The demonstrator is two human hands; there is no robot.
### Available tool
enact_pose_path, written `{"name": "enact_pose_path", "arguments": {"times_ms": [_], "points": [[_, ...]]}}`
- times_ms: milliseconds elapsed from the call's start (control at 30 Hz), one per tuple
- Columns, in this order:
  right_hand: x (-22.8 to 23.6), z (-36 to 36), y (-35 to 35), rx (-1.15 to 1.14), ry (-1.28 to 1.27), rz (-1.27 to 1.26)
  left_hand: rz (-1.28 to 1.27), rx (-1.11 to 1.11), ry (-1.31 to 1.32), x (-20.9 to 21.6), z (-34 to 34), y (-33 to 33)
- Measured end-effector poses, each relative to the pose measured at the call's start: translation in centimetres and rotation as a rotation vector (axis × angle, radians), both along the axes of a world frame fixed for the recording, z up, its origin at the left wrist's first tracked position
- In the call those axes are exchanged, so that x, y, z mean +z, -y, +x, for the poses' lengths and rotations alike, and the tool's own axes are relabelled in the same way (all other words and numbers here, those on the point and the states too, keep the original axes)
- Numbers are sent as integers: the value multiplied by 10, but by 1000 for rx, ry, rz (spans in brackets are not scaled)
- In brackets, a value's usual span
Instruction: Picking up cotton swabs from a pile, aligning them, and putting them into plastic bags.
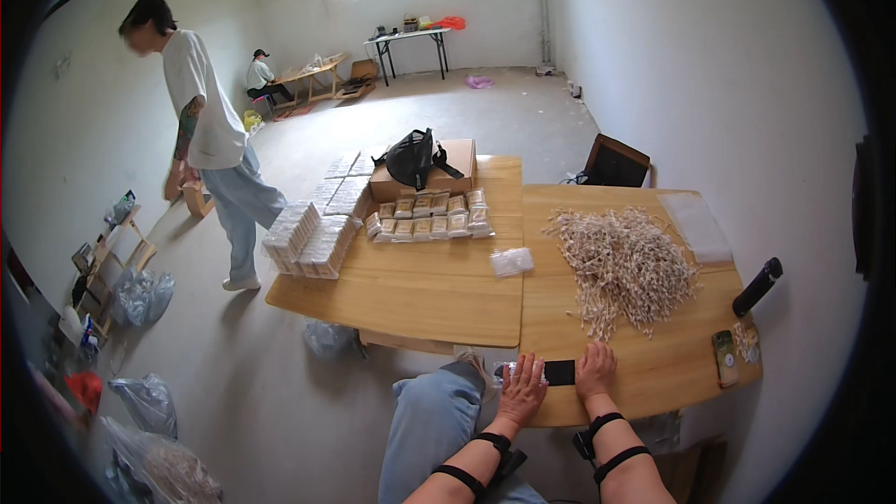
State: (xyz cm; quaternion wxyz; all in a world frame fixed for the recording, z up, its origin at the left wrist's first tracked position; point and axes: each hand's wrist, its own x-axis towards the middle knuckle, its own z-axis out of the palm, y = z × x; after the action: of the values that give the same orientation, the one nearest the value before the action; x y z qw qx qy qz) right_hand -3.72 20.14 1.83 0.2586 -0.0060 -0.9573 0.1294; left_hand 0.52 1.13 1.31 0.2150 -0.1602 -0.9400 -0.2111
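My left hand (523,390) lies with its fingers stretched out over a shiny clear plastic packet (500,374) at the table's near edge. Right beside it is a flat black rectangular pad (560,372). At the pad's right end rests my right hand (595,371), fingers forward and down on the tabletop, with no held thing visible. Beyond my hands spreads a large heap of small pale, thin pieces (623,266), too small to tell their kind. Both forearms wear black straps with a small device.
Small clear packets (431,217), stacked white packs (313,241) and a cardboard box (459,157) with a black mesh bag (411,159) occupy the left table. A black bottle (757,287) and phone (724,358) sit at right. A person (210,121) stands at left; another sits far back.
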Motion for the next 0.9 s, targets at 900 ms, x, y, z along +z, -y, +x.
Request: {"name": "enact_pose_path", "arguments": {"times_ms": [900], "points": [[7, 1, 2, 30, 21, -38, 41, 22, 21, 1, -2, 0]]}}
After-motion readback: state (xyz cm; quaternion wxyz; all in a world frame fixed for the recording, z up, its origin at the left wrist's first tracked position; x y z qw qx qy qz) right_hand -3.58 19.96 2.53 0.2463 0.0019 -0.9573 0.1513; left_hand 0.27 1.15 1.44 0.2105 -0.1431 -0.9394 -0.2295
